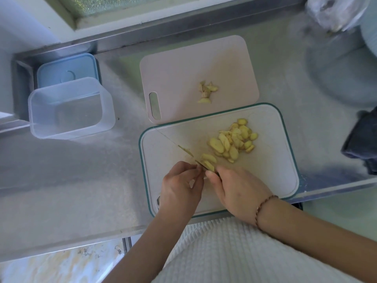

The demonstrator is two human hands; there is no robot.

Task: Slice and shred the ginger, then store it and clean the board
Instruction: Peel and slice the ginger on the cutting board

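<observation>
The ginger slices point(234, 139) lay in a loose heap on the teal-rimmed cutting board point(281, 160), toward its 1 o'clock corner. A few more slices point(208, 160) lay apart from the heap, at its 7 o'clock side, right against the knife blade point(184, 149). The slices looked thin, light and stiff, with moist cut faces, so I judged that they would slide easily and stick to the steel. It seemed best to hold a small stack flat from above, with the fingertips tucked back from the edge.

The right hand point(238, 190) was closed around the knife handle, which was mostly hidden under it. The blade ran from this hand toward 10 o'clock, with bits of ginger stuck on it. The left hand point(181, 184) had its fingers curled at the base of the blade, beside the slices; whether it pinched a piece I could not tell.

At 12 o'clock, just beside the board, lay a pink cutting board point(173, 68) with ginger trimmings point(206, 91) on it. Well apart at 9 o'clock stood a clear plastic container point(69, 107), open, and behind it a blue lid point(65, 66). All rested on a steel counter point(71, 180).
</observation>
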